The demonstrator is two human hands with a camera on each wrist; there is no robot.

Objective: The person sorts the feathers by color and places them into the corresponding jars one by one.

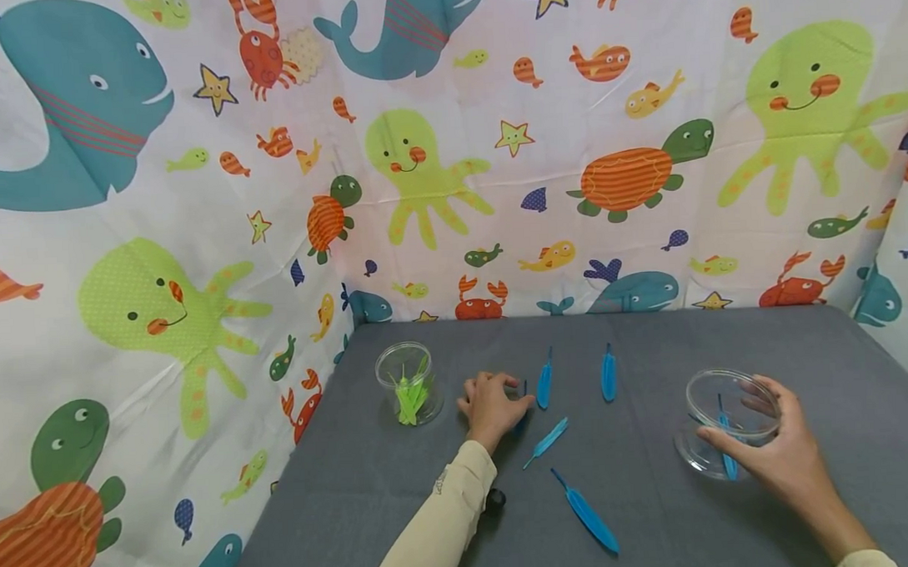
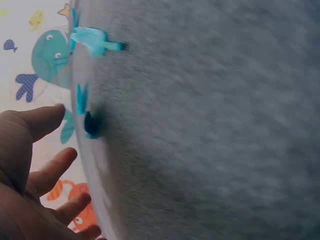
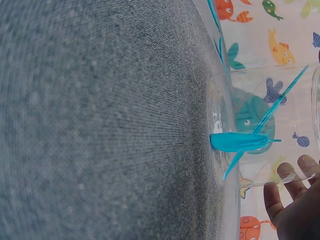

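Observation:
My left hand reaches down over the table, fingers spread and bent, beside a blue feather that it partly hides. In the left wrist view, that feather lies just past the fingertips, with a gap between thumb and fingers. On the right, my right hand holds a clear round jar by its side, thumb on the near side and fingers on the far side. Blue feathers stand slanted and crossed inside that jar.
Left of my left hand stands another clear jar with bright green feathers. Several blue feathers lie on the grey table, including one near the front and a lighter one. A sea-animal curtain hangs behind.

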